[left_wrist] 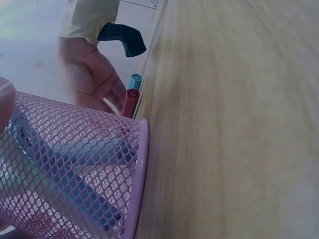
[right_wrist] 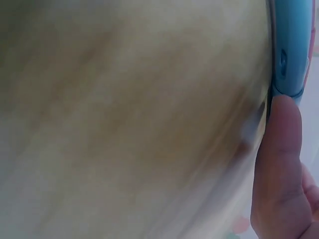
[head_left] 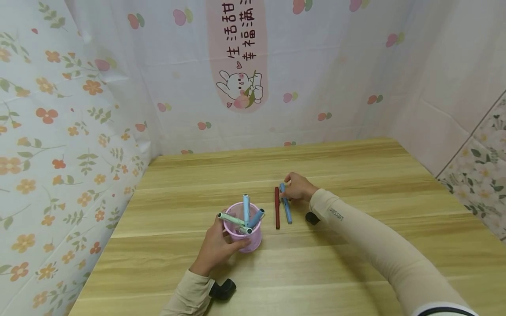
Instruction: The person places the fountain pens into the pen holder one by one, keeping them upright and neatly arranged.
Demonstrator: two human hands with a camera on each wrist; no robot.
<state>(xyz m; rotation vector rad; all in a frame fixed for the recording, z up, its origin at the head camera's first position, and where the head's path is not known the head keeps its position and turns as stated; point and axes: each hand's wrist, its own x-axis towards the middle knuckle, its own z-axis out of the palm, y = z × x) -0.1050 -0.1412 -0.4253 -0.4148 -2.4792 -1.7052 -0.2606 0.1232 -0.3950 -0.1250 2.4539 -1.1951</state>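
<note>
My left hand (head_left: 218, 245) holds a pink mesh pen cup (head_left: 253, 243), its thumb across the near side. Inside stand several pens: a light blue pen (head_left: 246, 206), a darker blue pen (head_left: 257, 217), and green ones such as the pale green pen (head_left: 231, 218). To the cup's right, a dark red pen (head_left: 277, 208) and a blue pen (head_left: 287, 211) lie side by side on the table. My right hand (head_left: 299, 188) pinches the blue pen near its far end. In the right wrist view the thumb (right_wrist: 281, 149) presses against this pen's barrel.
The wood-grain table (head_left: 178, 188) spreads under everything. White printed curtains (head_left: 178, 87) hang behind it and along its sides. Black wrist-worn pieces, such as the black strap piece (head_left: 222, 289), sit by both wrists, close over the tabletop.
</note>
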